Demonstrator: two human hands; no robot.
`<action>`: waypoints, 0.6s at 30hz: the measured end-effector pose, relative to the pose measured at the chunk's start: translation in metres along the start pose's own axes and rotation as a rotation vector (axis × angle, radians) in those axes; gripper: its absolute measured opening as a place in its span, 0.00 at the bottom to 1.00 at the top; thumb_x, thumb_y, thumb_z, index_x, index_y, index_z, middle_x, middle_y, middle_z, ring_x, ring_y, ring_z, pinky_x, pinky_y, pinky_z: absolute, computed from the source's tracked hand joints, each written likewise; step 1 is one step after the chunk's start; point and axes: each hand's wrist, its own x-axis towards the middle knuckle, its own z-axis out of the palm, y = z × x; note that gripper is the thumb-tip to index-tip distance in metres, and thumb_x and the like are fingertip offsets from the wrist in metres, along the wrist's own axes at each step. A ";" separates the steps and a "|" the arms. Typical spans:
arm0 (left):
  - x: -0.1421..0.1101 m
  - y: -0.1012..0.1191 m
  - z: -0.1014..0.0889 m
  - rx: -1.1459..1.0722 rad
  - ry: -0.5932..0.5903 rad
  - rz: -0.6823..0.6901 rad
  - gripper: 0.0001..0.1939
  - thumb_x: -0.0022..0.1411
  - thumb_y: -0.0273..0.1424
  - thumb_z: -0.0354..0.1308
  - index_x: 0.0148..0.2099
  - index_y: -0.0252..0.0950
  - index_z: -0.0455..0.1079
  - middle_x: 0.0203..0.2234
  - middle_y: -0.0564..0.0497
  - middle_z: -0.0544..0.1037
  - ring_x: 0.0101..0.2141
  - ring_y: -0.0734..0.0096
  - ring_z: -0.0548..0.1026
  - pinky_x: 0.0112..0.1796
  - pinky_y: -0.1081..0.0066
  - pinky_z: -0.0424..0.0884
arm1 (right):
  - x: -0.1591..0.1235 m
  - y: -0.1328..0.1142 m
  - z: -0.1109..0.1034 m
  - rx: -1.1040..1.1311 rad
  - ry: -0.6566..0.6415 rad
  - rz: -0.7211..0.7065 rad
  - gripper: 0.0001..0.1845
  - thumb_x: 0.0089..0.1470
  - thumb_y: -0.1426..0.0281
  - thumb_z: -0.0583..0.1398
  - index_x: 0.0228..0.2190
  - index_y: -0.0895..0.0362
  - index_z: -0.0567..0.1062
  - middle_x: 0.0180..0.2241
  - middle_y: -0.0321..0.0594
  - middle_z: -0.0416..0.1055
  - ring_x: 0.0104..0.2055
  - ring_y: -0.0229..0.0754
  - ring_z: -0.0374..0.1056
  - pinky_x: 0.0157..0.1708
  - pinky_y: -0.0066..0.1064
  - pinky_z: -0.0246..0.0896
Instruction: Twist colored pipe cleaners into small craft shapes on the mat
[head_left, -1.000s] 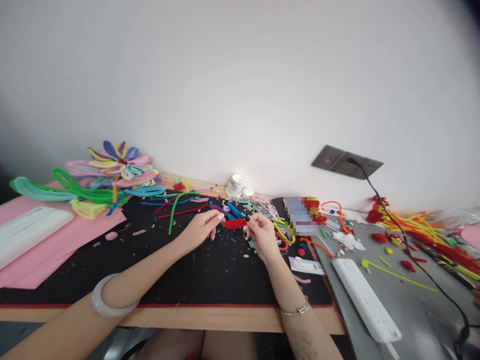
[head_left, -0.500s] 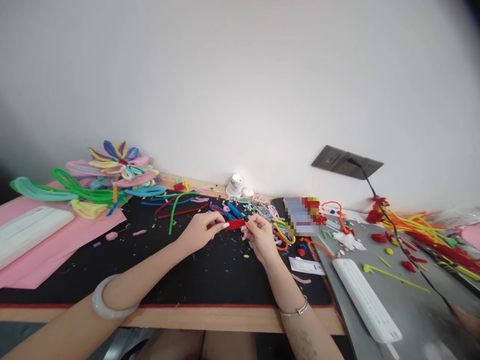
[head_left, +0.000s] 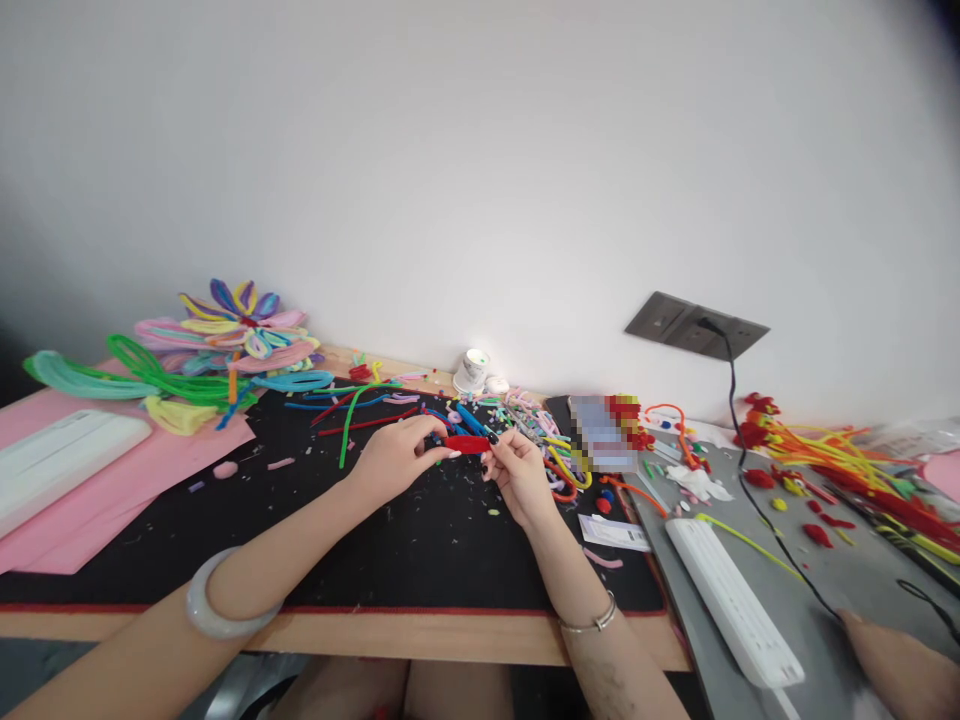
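Observation:
A short red pipe cleaner piece [head_left: 466, 444], narrow and pointed like a petal, is stretched level above the black mat [head_left: 300, 555]. My left hand [head_left: 401, 455] pinches its left end between thumb and fingers. At its right end, my right hand [head_left: 517, 470] grips it with thumb and forefinger. Blue pipe cleaners [head_left: 471, 418] lie just behind the piece. To the left of them are red pipe cleaners [head_left: 367, 423] and a bent green pipe cleaner [head_left: 347, 430]. Many small coloured clippings [head_left: 525, 408] are heaped behind my right hand.
A pipe cleaner flower [head_left: 244, 325] rests at the back left on pink paper [head_left: 172, 470]. A paper cup [head_left: 472, 371] stands against the wall. On the right are a phone [head_left: 602, 432], a white power strip [head_left: 735, 600], a black cord [head_left: 780, 535] and another person's hand [head_left: 896, 665].
My left fingers have shifted along the red piece, which now sits more level. At the right, another person's hand has come in and pulled the cord and the yellow-green pipe cleaner leftward.

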 end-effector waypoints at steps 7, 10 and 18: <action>-0.001 -0.002 0.000 0.065 -0.025 0.063 0.12 0.61 0.37 0.51 0.29 0.36 0.66 0.23 0.55 0.71 0.25 0.76 0.67 0.29 0.76 0.59 | -0.001 0.000 0.001 -0.006 -0.009 0.002 0.10 0.44 0.69 0.64 0.21 0.58 0.68 0.18 0.35 0.72 0.15 0.30 0.63 0.16 0.20 0.61; -0.001 -0.002 0.000 0.089 -0.012 0.062 0.11 0.60 0.38 0.52 0.31 0.36 0.67 0.24 0.55 0.72 0.24 0.76 0.67 0.28 0.76 0.59 | -0.001 0.000 0.001 -0.013 -0.005 0.006 0.11 0.44 0.69 0.65 0.21 0.58 0.67 0.18 0.35 0.72 0.15 0.31 0.63 0.16 0.20 0.61; -0.001 -0.002 -0.001 0.104 -0.044 0.132 0.11 0.62 0.36 0.49 0.32 0.36 0.68 0.28 0.53 0.74 0.28 0.74 0.70 0.32 0.76 0.61 | -0.002 -0.001 0.003 -0.021 0.000 0.019 0.11 0.43 0.68 0.65 0.20 0.58 0.67 0.18 0.35 0.71 0.15 0.31 0.63 0.16 0.20 0.61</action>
